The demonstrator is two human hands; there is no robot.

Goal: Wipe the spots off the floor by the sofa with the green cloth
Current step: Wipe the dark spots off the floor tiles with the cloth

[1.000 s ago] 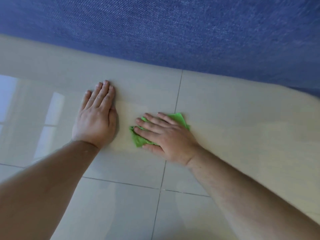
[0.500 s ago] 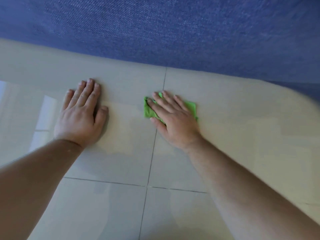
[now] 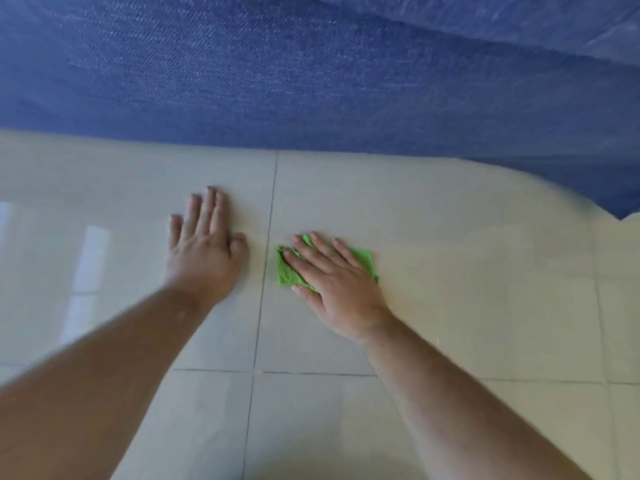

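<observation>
A small green cloth (image 3: 286, 270) lies flat on the glossy beige tile floor (image 3: 467, 271), just right of a vertical grout line. My right hand (image 3: 334, 284) presses on it with straight, spread fingers and covers most of it. Only the cloth's left part and far right corner show. My left hand (image 3: 204, 249) lies flat on the tile to the left of the grout line, fingers straight, holding nothing. The blue sofa (image 3: 311, 74) fills the top of the view, its lower edge a short way beyond both hands. I can make out no spots on the floor.
Grout lines cross the floor in front of my forearms. Window light reflects off the tiles at the left. The sofa's fabric hangs lower at the far right (image 3: 616, 199).
My right hand slid the cloth from left of the grout line to right of it, first away toward the sofa, then back toward me. My left hand stayed flat on the floor.
</observation>
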